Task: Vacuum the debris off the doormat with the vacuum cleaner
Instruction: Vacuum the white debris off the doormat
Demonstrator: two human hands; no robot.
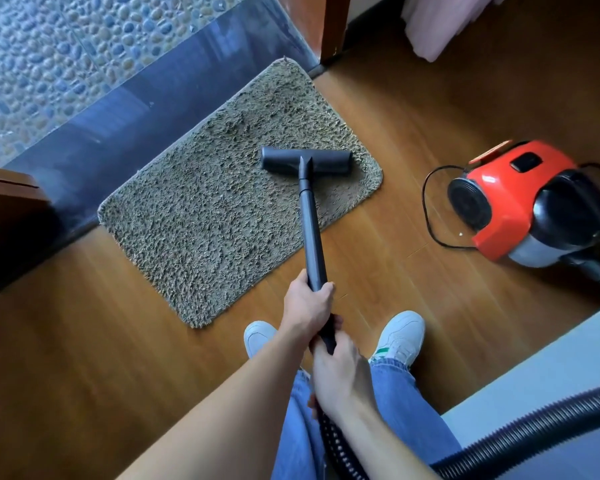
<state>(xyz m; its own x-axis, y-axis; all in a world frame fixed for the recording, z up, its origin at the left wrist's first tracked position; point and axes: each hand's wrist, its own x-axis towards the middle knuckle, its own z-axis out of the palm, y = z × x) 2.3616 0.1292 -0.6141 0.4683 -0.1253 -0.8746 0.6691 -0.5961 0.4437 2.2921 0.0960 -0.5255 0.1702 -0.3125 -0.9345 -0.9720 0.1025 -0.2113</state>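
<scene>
Hands both sit on the black tube (312, 230): my left hand (307, 306) is wrapped around it farther out, fingers curled over the top, and my right hand (340, 372) grasps its near end, where the ribbed hose (534, 426) joins. The tube slants away from me to the wide black brush head (305, 161), which rests flat on the doormat (236, 188), close to the mat's right end. The doormat is a shaggy grey-brown rectangle with rounded corners, lying at an angle on the wooden floor (84, 341), its far long edge against a dark threshold strip (136, 109); beyond that strip is a pebble floor (49, 46). Whether any debris sits in the pile I cannot tell. The vacuum cleaner (520, 202), red and black with a silver underside, stands on the floor to the right of the mat, apart from it, with a thin black cord (430, 216) looping on the boards between the two. The hose curves in from the near right and passes under my right forearm. My white shoes (400, 336) and blue jeans (395, 403) show around the hands, just near of the mat. A door frame (333, 26) stands at the mat's far right corner.
</scene>
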